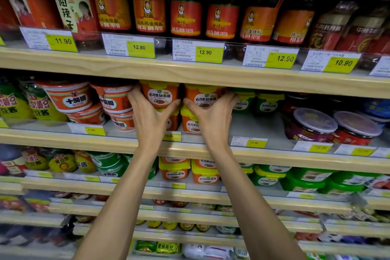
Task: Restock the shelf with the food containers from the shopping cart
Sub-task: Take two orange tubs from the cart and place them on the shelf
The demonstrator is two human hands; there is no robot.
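Two bare forearms [118, 207] fill foreground. Left hand [150, 112] curls fingers round orange plastic tub with yellow lid [159, 95]; right hand [211, 116] grips matching second tub [203, 96]. Both stacked on lower tubs [191, 124], pale wooden shelf [84, 139]. Likely nearly placed; release pending; cart unseen.

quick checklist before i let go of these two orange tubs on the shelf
1. Left hand grips the left orange tub: ok.
2. Right hand grips the right orange tub: ok.
3. Both labels face the front: ok.
4. Same product as the lower orange tubs beneath: ok, the labels match.
5. Each tub seated flat on the one below: cannot tell, the hands hide the contact.
6. Lids clear of the upper shelf board: cannot tell, they sit right at its edge.
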